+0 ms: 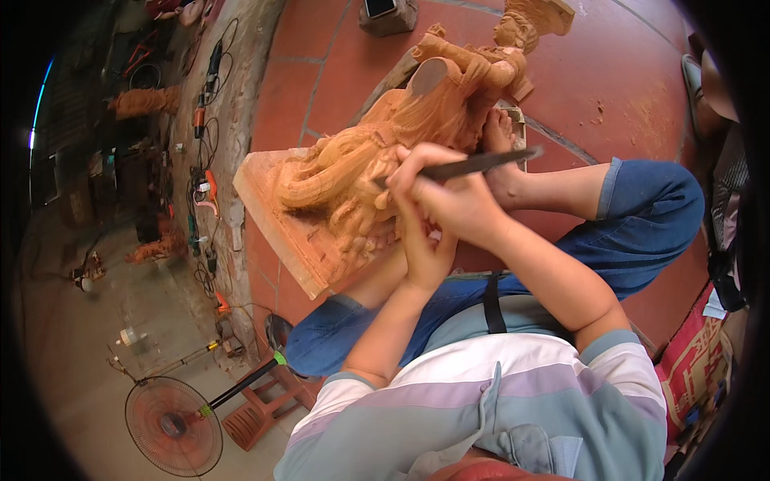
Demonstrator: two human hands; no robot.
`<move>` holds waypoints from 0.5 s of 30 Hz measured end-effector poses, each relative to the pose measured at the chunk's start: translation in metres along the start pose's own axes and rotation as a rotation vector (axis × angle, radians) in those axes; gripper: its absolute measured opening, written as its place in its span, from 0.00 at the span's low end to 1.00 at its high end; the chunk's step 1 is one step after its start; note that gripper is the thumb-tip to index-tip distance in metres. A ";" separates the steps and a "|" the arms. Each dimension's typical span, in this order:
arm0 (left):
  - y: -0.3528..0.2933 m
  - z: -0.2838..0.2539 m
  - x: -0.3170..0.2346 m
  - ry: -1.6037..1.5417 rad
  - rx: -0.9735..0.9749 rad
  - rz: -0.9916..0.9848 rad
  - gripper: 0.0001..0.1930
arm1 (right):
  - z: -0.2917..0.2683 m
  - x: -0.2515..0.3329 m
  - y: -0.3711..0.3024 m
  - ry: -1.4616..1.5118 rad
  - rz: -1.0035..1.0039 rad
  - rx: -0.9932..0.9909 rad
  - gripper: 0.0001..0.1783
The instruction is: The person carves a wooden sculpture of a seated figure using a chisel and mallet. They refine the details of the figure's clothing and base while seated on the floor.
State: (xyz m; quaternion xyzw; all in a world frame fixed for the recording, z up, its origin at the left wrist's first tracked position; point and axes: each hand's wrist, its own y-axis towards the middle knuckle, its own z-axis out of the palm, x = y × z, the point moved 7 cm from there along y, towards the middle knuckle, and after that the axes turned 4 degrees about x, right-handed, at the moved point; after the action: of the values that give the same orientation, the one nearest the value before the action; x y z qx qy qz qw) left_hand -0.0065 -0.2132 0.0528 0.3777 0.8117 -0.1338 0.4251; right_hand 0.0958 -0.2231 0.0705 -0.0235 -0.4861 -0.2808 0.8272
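Right grip curls round a dark tool, left grip's hold unclear, carved figure just ahead-left.

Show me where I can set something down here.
Bare tile lies between the ledge, block and carving, and between the carving's head and the shavings. Crowded: the carving's near side, with left hand, right hand, tool and foot.

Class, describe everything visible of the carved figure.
The carved figure looks like bare orange-brown wood, with a head, draped folds and a slab base. It lies slanted over red tiles, base toward the left. A dark tool in the right hand points at its lower part; the left hand is close by.
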 end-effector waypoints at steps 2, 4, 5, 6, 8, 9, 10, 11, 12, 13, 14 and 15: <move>-0.001 0.005 -0.002 -0.025 -0.030 0.005 0.48 | 0.002 -0.001 -0.002 -0.109 -0.014 0.048 0.04; -0.007 0.014 0.016 -0.203 0.099 -0.191 0.47 | -0.020 -0.016 0.000 0.065 0.187 0.003 0.03; -0.004 0.018 0.020 -0.247 0.182 -0.282 0.46 | -0.029 -0.025 -0.001 0.096 0.251 -0.049 0.03; -0.005 0.015 0.022 -0.162 0.198 -0.254 0.47 | -0.027 -0.019 -0.001 0.097 0.141 -0.075 0.04; 0.014 0.001 -0.025 0.319 -0.049 0.084 0.48 | -0.007 -0.005 -0.002 -0.016 -0.012 -0.027 0.04; 0.008 0.001 -0.020 0.269 -0.028 0.038 0.47 | 0.005 0.002 -0.005 -0.106 -0.069 0.009 0.04; 0.004 0.003 -0.016 0.218 -0.009 -0.006 0.46 | 0.006 0.001 -0.005 -0.122 -0.038 0.031 0.04; 0.002 0.006 -0.012 0.165 0.009 -0.046 0.45 | -0.001 -0.008 -0.002 -0.012 0.004 0.056 0.04; -0.008 0.015 0.012 -0.085 0.120 -0.278 0.45 | -0.012 -0.015 0.001 0.092 0.116 0.013 0.04; -0.007 0.016 0.010 -0.117 0.160 -0.318 0.45 | -0.022 -0.020 0.002 0.193 0.228 -0.030 0.04; -0.005 0.017 0.010 -0.147 0.201 -0.356 0.46 | -0.032 -0.016 0.001 0.065 0.294 -0.085 0.04; -0.001 0.018 0.009 -0.175 0.238 -0.391 0.47 | -0.029 -0.012 0.003 0.040 0.212 -0.062 0.04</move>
State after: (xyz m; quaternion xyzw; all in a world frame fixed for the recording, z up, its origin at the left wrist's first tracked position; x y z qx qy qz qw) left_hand 0.0008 -0.2191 0.0346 0.2476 0.8079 -0.3403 0.4125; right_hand 0.1158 -0.2242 0.0467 -0.0948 -0.4554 -0.2071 0.8606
